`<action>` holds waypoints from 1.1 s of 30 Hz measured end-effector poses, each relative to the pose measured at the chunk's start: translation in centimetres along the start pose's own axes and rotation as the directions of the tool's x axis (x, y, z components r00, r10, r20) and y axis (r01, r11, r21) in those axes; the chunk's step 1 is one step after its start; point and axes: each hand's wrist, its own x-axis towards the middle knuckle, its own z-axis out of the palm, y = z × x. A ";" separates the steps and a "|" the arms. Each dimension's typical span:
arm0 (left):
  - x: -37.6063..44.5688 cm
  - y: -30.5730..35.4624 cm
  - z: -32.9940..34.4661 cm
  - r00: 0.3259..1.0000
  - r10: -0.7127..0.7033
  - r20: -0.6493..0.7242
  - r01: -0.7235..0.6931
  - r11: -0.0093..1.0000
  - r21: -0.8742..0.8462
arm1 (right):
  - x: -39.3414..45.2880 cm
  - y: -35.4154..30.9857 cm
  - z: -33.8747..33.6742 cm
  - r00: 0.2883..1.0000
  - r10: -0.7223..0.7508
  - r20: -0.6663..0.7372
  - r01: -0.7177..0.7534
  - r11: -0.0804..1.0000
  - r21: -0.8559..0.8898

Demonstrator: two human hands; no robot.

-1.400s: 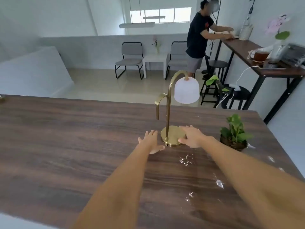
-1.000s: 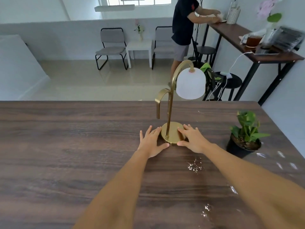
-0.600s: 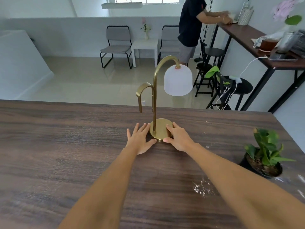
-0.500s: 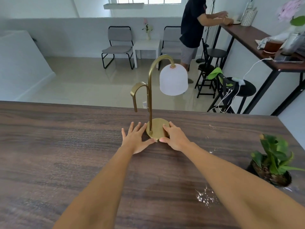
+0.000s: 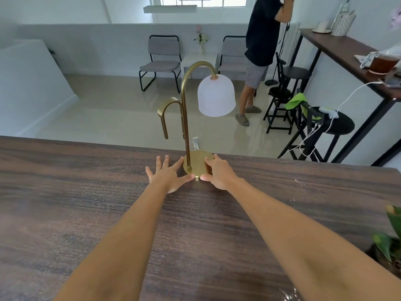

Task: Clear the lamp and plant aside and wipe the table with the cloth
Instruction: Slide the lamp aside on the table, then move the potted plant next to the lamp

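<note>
A brass lamp point(image 5: 198, 164) with a white bell shade point(image 5: 216, 96) stands upright near the far edge of the dark wooden table point(image 5: 86, 192). My right hand point(image 5: 219, 173) curls over the right rim of its round base, thumb at the front. My left hand point(image 5: 168, 175) lies flat on the table with its fingers spread, thumb and forefinger against the base's left side. The potted plant point(image 5: 390, 242) is at the right edge of the view, partly cut off. No cloth lies on the table.
Water drops glisten on the table at the right point(image 5: 297, 181) and near the bottom point(image 5: 289, 297). Beyond the table, a green cloth point(image 5: 295, 102) hangs on a black stool. A person point(image 5: 260, 40) stands by a high side table point(image 5: 338, 48).
The lamp has slid between my hands away from the plant and toward the far edge of the table. Both hands stayed on its base.
</note>
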 end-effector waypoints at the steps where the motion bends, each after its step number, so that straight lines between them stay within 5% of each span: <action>1: 0.0 0.1 -0.1 1.000 -0.008 0.005 0.008 1.000 0.000 | 0.0 0.0 0.0 1.000 0.003 0.005 -0.003 1.000 -0.004; 5: -0.6 0.9 -0.2 0.999 -0.052 0.004 0.052 0.999 0.000 | -1.3 0.0 0.9 0.998 0.022 0.066 -0.018 0.998 -0.052; 10: -4.5 2.8 2.1 0.982 -0.019 -0.190 -0.023 0.977 -0.213 | -9.4 0.2 0.3 0.995 -0.067 -0.068 0.079 0.977 0.196; 15: -11.7 8.2 4.8 0.904 0.146 -0.402 -0.320 0.855 -0.408 | -23.0 4.5 0.3 0.963 -0.108 -0.249 0.198 0.908 0.369; 18: -16.5 12.9 6.3 0.858 0.271 -0.438 -0.492 0.679 -0.545 | -30.7 8.5 0.6 0.933 -0.007 -0.360 0.154 0.912 0.381; 21: -20.6 18.1 7.7 0.855 0.330 -0.401 -0.519 0.524 -0.675 | -36.7 12.8 0.8 0.795 0.323 -0.514 0.015 0.836 0.549; 24: -23.2 23.4 9.0 0.878 0.402 -0.260 -0.448 0.495 -0.744 | -39.3 17.3 0.2 0.551 0.642 -0.532 -0.142 0.701 0.699; 26: -24.1 26.3 9.9 0.906 0.396 -0.148 -0.338 0.468 -0.816 | -39.2 20.1 -0.2 0.471 0.728 -0.499 -0.156 0.625 0.765; 29: -25.1 28.8 10.8 0.930 0.368 -0.018 -0.180 0.412 -0.893 | -37.7 22.3 0.1 0.581 0.705 -0.406 -0.076 0.544 0.836; 33: -26.0 29.7 11.6 0.907 0.418 -0.042 -0.183 0.302 -0.935 | -36.3 21.4 0.2 0.654 0.667 -0.358 0.031 0.449 0.893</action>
